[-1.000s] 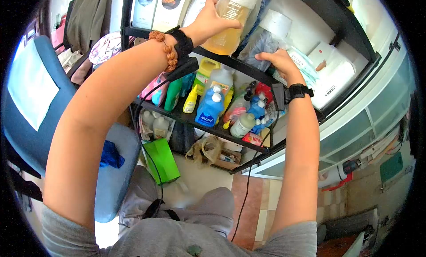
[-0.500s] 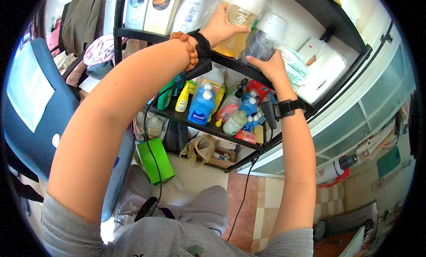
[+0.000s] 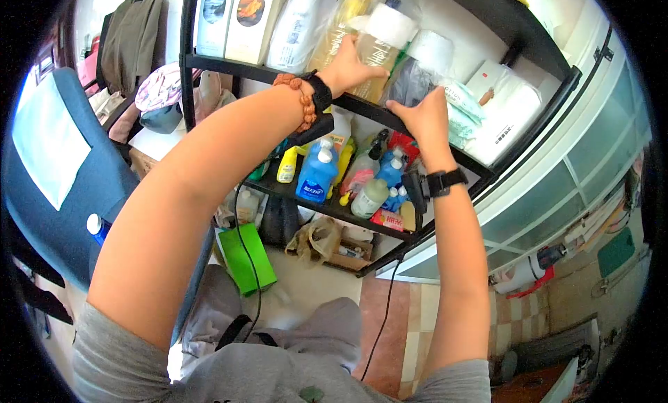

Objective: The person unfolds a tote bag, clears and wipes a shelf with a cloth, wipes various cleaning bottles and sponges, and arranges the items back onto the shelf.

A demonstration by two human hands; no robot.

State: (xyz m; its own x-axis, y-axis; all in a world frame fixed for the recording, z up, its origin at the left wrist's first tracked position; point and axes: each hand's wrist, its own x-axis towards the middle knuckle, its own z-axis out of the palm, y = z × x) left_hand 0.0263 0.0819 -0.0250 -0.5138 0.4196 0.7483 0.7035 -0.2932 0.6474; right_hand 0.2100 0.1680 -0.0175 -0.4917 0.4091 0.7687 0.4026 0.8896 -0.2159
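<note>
On the upper shelf, my left hand (image 3: 348,70) has its thumb and fingers round an amber bottle (image 3: 377,53) with a white-wrapped top. Just right of it stands a dark bottle (image 3: 412,77) in clear plastic with a white top. My right hand (image 3: 426,119) is at its lower front, thumb on the left and index finger on the right; the other fingers are hidden. Another amber bottle (image 3: 332,49) in plastic stands behind and left of my left hand. Beside my right hand lies a pale green packet (image 3: 465,111).
Boxes (image 3: 249,20) and a white wrapped bottle (image 3: 299,33) stand on the upper shelf's left, a white package (image 3: 511,117) on its right. Below, a black shelf (image 3: 327,207) holds several cleaning bottles. Cables hang from both wrists. A blue chair (image 3: 97,159) stands left, a green box (image 3: 248,258) lower down.
The amber bottle in my left hand has moved right and farther back, closer to the dark bottle. More of the amber bottle behind it shows. The view has shifted slightly.
</note>
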